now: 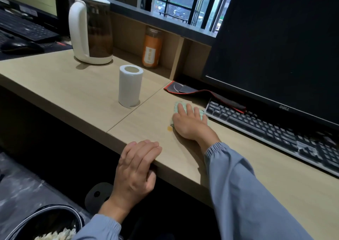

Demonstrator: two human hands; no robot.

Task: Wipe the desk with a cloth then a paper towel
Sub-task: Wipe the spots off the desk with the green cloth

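Note:
My right hand [190, 123] lies flat with straight fingers on a pale green cloth [177, 106], pressing it onto the light wooden desk [82, 92] just in front of the keyboard. A small orange stain [169, 128] sits on the desk right beside the cloth's near left corner. My left hand [136, 168] grips the desk's front edge, fingers on top and thumb underneath. A white paper towel roll [129, 86] stands upright on the desk, to the left of the cloth and apart from it.
A black keyboard [271, 131] and a dark Dell monitor [275, 47] stand to the right. A red-edged mouse pad [192, 91] lies behind the cloth. At the back are a white kettle [88, 30] and an orange bottle [152, 48]. A bin [45, 223] sits below left.

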